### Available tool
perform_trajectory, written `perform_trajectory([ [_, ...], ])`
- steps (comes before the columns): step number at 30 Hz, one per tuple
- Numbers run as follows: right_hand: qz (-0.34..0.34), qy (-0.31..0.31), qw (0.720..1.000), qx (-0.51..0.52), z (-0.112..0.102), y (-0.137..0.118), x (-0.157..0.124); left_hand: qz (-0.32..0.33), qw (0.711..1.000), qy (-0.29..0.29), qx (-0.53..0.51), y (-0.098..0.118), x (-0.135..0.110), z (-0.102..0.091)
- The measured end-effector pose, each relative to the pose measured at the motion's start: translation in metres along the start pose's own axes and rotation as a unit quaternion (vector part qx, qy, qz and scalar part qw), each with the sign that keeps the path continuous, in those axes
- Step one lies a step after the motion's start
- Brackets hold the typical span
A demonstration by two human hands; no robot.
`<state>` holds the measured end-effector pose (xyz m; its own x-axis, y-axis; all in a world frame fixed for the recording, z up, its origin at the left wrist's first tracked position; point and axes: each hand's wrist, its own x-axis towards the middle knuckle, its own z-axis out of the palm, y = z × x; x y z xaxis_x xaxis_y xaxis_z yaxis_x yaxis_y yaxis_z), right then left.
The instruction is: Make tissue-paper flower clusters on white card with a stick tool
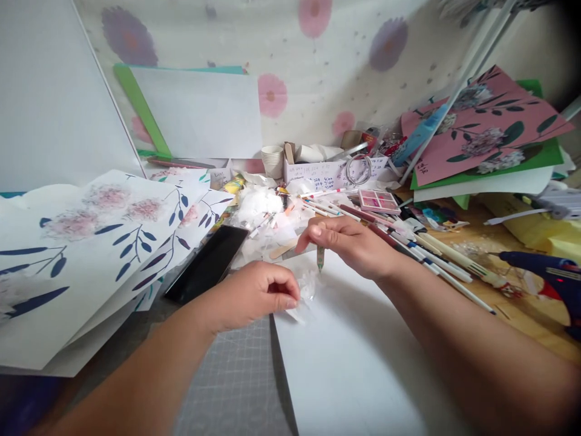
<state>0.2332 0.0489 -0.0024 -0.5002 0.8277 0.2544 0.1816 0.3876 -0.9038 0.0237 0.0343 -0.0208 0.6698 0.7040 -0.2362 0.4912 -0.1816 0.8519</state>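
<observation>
My left hand (261, 293) is closed in a pinch above the left edge of a white sheet of paper (345, 357). Between its thumb and forefinger is a small, thin whitish piece (296, 315). A translucent crumpled bit (308, 284) lies just beyond the fingertips. Higher and to the right, my right hand (347, 242) is closed with its fingers curled down. Below its palm the pointed end of a slim patterned pen (320, 259) sticks out downward; the rest is hidden by the hand. A wooden craft stick (282, 249) lies behind, near the right fingertips.
A black phone (206, 263) lies left on the grey cutting mat (231, 381), beside floral paper pictures (113, 242). White fluff (258, 203), pens (440, 260) and a pink palette (379, 201) crowd the back. A blue glue gun (544, 269) is at right.
</observation>
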Motion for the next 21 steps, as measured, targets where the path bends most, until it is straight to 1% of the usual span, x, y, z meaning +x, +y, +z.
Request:
perform_trajectory([
  [2,0.005,0.021,1.000,-0.018,-0.001,-0.005,0.000,-0.003,0.999,-0.020,0.027,-0.003,0.003,0.003],
  [4,-0.005,0.036,0.999,-0.039,-0.002,-0.013,-0.004,0.000,0.999,-0.018,0.049,-0.005,0.005,0.006],
  [6,-0.020,0.021,0.996,-0.089,-0.002,-0.021,-0.015,0.016,0.997,-0.001,0.072,-0.006,0.007,0.006],
  [7,-0.025,0.001,0.992,-0.120,-0.001,-0.024,-0.023,0.026,0.996,0.009,0.085,-0.006,0.008,0.006],
  [8,-0.030,-0.020,0.988,-0.153,0.001,-0.027,-0.032,0.034,0.994,0.018,0.099,-0.006,0.009,0.006],
  [10,-0.046,-0.033,0.979,-0.198,0.010,-0.029,-0.055,0.049,0.991,0.033,0.122,-0.006,0.010,0.007],
  [13,-0.099,0.008,0.962,-0.256,0.030,-0.021,-0.084,0.070,0.988,0.044,0.129,-0.006,0.011,0.008],
  [16,-0.144,0.041,0.930,-0.336,0.047,-0.009,-0.099,0.071,0.988,0.044,0.131,-0.007,0.010,0.011],
  [18,-0.158,0.036,0.912,-0.378,0.054,-0.003,-0.100,0.069,0.988,0.048,0.131,-0.008,0.010,0.012],
  [21,-0.162,0.009,0.899,-0.407,0.057,0.000,-0.096,0.073,0.988,0.052,0.127,-0.007,0.010,0.012],
])
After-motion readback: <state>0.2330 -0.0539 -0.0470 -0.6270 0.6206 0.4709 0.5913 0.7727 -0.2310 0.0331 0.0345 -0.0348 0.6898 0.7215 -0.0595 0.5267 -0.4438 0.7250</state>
